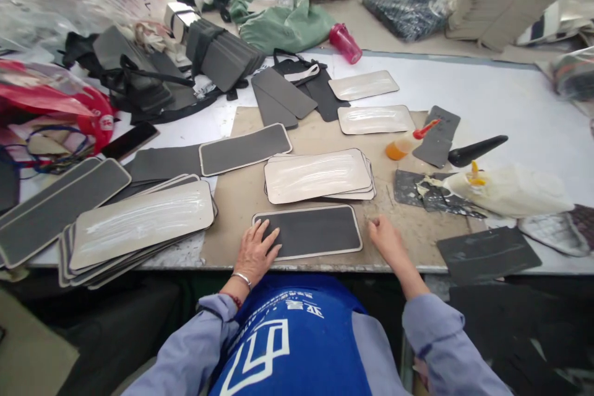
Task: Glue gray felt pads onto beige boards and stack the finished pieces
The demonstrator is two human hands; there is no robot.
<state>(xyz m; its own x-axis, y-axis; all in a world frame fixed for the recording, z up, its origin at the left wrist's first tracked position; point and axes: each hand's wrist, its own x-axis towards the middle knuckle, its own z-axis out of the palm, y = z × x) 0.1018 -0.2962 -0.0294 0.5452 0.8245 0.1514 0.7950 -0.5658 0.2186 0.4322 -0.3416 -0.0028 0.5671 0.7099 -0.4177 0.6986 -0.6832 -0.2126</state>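
Observation:
A dark grey rectangular panel with a pale border (315, 232) lies flat near the table's front edge. Across its left end rests my left hand (257, 247), fingers spread and pressing lightly on top. To the right of the panel, a little apart from it, my right hand (386, 240) is on the brown board with its fingers curled closed. Whatever those fingers hold, if anything, is hidden. Just behind the panel is a small pile of cream panels (318, 176) with streaks of a shiny white coating.
A larger stack of coated panels (143, 223) overhangs the front edge at left. On the right are an orange-filled bottle (400, 145), a black-handled tool (477, 150) and a whitish glue bag (515, 190). Bags and a pink cup (345, 43) crowd the back.

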